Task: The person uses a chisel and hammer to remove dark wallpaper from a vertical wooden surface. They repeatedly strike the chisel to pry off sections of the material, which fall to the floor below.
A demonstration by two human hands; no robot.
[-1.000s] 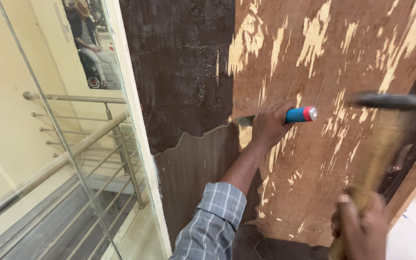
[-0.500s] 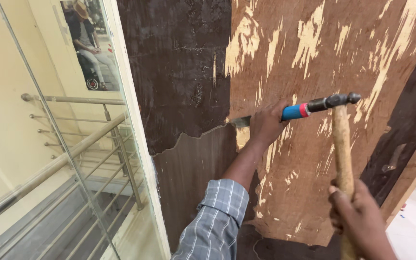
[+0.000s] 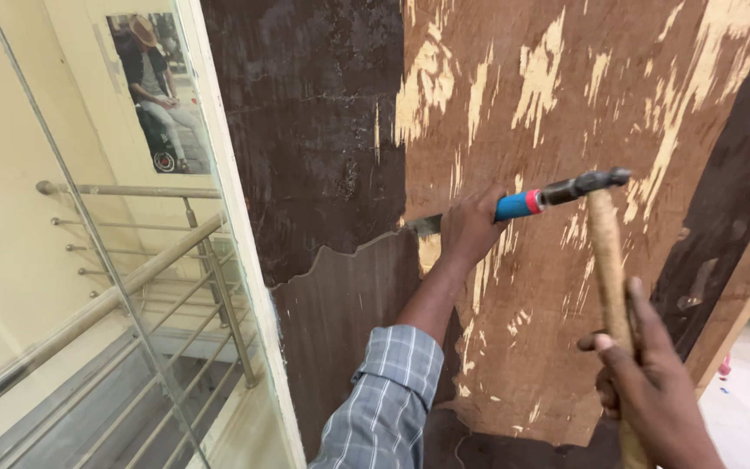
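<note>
Your left hand (image 3: 470,227) closed around blue-handled chisel (image 3: 518,205), blade tip hidden under dark veneer (image 3: 305,139), your right hand (image 3: 648,386) gripping wooden-handled hammer (image 3: 605,252), handle end cut off below.

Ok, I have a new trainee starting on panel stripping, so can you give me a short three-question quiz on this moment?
1. True or false: the hammer head is at the end of the chisel.
2. Which hand grips the chisel? A) left hand B) right hand C) neither
3. Fill in: the chisel's blade sits at the edge of the dark ______ on the wooden panel.

Key: 1 true; 2 A; 3 veneer.
</note>
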